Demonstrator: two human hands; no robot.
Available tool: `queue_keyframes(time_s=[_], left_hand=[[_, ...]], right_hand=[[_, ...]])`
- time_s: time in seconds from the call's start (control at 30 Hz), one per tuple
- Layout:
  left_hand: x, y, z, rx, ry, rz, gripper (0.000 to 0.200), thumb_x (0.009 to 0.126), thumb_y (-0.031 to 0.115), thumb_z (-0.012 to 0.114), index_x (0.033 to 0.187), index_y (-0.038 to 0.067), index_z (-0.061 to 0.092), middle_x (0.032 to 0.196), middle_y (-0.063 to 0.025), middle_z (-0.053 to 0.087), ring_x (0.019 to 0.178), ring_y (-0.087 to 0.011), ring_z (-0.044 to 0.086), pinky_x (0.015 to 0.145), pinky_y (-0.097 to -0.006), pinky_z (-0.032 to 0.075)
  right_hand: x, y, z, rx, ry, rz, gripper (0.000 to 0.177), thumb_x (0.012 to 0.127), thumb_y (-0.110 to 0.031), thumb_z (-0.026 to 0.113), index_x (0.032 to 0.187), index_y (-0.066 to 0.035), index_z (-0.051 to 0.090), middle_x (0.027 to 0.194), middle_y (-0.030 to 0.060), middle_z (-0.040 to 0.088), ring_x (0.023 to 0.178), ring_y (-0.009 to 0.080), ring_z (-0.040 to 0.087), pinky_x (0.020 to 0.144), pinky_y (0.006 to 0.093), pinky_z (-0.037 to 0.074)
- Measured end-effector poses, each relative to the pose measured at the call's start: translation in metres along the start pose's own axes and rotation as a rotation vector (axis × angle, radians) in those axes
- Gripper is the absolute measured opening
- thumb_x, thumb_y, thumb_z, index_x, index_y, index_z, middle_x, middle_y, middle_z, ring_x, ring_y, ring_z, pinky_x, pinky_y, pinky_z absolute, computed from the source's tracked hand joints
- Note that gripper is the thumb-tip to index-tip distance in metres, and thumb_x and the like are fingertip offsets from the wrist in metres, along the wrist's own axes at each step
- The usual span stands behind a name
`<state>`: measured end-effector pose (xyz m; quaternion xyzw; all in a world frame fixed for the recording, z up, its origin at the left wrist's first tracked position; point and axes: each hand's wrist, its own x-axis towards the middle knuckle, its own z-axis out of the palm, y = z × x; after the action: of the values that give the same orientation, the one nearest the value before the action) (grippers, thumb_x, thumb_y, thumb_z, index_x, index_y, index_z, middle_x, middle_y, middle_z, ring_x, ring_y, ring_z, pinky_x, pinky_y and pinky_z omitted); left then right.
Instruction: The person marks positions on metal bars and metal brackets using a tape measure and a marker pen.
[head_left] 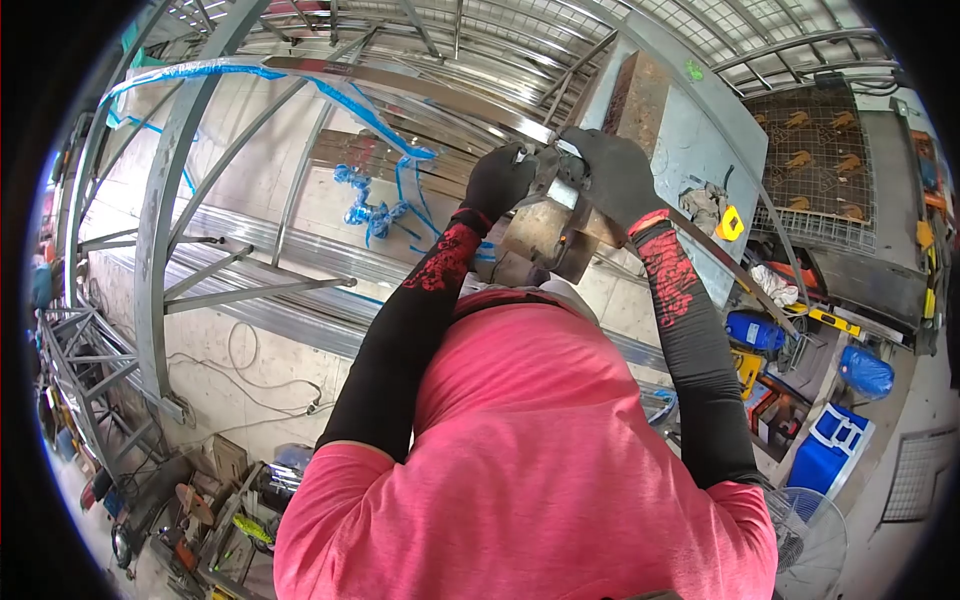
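Note:
My left hand (500, 180), in a black glove, is closed at the near side of a long brown metal bar (430, 92); what its fingers hold is hidden. Over the bar's line lies my right hand (612, 178), also gloved, its fingers curled down round it. Between the two hands sits a dark piece with a pale, shiny face (562, 192), too small to name. Below them is a worn brown block or stand (532, 232). Blue plastic film (350, 105) hangs loose along the bar's left part.
A grey upright frame post (165, 240) with braces stands at left. Crumpled blue film (372, 215) lies near stacked metal tubes (270, 310). At right are a pale bench sheet (700, 150), a yellow tape measure (732, 223), a spirit level (833, 321) and a fan (805, 535).

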<state>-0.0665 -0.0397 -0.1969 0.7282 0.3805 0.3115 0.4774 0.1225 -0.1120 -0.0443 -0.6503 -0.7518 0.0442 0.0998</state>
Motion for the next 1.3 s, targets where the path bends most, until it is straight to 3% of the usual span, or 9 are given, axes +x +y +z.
queue_keyframes(time_s=[0.13,0.2,0.3,0.4,0.63,0.8,0.87,1.13,1.3], left_hand=[[0.0,-0.01,0.007,-0.019,0.051,0.0,0.03,0.097,0.033,0.071,0.103,0.004,0.074,0.095,-0.0257,0.074,0.093,-0.0499,0.071,0.08,-0.0561,0.056],[0.0,-0.011,0.008,-0.039,0.079,0.039,0.031,0.097,0.033,0.071,0.103,0.003,0.074,0.095,-0.0261,0.074,0.093,-0.0502,0.071,0.08,-0.0561,0.056],[-0.002,-0.01,0.007,-0.011,0.096,0.022,0.032,0.097,0.033,0.071,0.103,0.002,0.075,0.094,-0.0274,0.073,0.092,-0.0507,0.071,0.08,-0.0565,0.056],[-0.003,-0.013,0.007,-0.037,0.082,-0.029,0.033,0.096,0.032,0.072,0.104,0.0,0.075,0.094,-0.028,0.074,0.092,-0.0507,0.071,0.08,-0.0567,0.056],[-0.006,-0.02,0.011,0.023,0.123,0.083,0.033,0.099,0.032,0.072,0.106,-0.001,0.076,0.084,-0.0243,0.073,0.079,-0.0428,0.072,0.072,-0.0488,0.055],[-0.01,-0.008,0.012,-0.07,0.081,-0.046,0.034,0.099,0.031,0.072,0.109,-0.001,0.077,0.085,-0.0238,0.074,0.079,-0.0405,0.074,0.072,-0.0464,0.056],[-0.008,-0.01,0.017,-0.06,0.18,0.051,0.034,0.098,0.031,0.073,0.109,-0.001,0.077,0.082,-0.0233,0.073,0.077,-0.0383,0.075,0.071,-0.0462,0.056],[-0.007,-0.013,0.021,-0.082,0.181,0.002,0.031,0.1,0.029,0.073,0.112,0.001,0.077,0.087,-0.0186,0.078,0.08,-0.0304,0.078,0.073,-0.0423,0.058],[-0.018,-0.003,0.019,-0.16,0.213,-0.085,0.03,0.102,0.027,0.072,0.119,0.004,0.079,0.087,-0.015,0.078,0.078,-0.0278,0.076,0.074,-0.0405,0.058]], right_hand=[[0.005,-0.004,-0.006,-0.029,-0.078,0.022,0.033,0.102,-0.032,0.072,0.13,-0.014,0.072,0.098,0.018,0.079,0.089,0.0406,0.078,0.075,0.0536,0.062],[0.007,-0.004,-0.007,-0.034,-0.145,0.076,0.047,0.089,-0.021,0.076,0.135,-0.019,0.071,0.099,0.016,0.078,0.093,0.0402,0.077,0.078,0.0513,0.06],[0.008,-0.003,-0.006,-0.038,-0.124,0.064,0.049,0.088,-0.02,0.074,0.137,-0.02,0.071,0.1,0.0166,0.079,0.094,0.0402,0.077,0.08,0.0517,0.061],[0.012,-0.002,-0.005,-0.028,-0.08,0.009,0.039,0.102,-0.04,0.072,0.131,-0.015,0.072,0.097,0.0182,0.079,0.092,0.0415,0.078,0.079,0.0547,0.061],[0.017,0.01,-0.011,-0.032,-0.184,-0.018,0.044,0.097,-0.034,0.075,0.138,-0.017,0.071,0.1,0.0175,0.08,0.097,0.0412,0.078,0.085,0.0529,0.061],[0.003,0.02,0.0,0.169,0.058,-0.136,0.048,0.096,-0.031,0.075,0.142,-0.018,0.07,0.113,0.0158,0.081,0.1,0.0406,0.077,0.088,0.0537,0.061],[0.002,0.017,0.0,0.151,0.055,-0.126,0.045,0.096,-0.029,0.075,0.14,-0.018,0.071,0.115,0.0152,0.08,0.102,0.0394,0.077,0.087,0.0533,0.061],[0.01,-0.006,-0.005,-0.051,-0.117,0.061,0.037,0.101,-0.047,0.073,0.124,-0.017,0.073,0.094,0.0128,0.08,0.087,0.0375,0.079,0.074,0.0505,0.062],[0.01,-0.008,0.002,-0.124,-0.081,0.074,0.035,0.1,-0.046,0.071,0.121,-0.018,0.074,0.087,0.014,0.079,0.082,0.038,0.079,0.072,0.0514,0.062]])
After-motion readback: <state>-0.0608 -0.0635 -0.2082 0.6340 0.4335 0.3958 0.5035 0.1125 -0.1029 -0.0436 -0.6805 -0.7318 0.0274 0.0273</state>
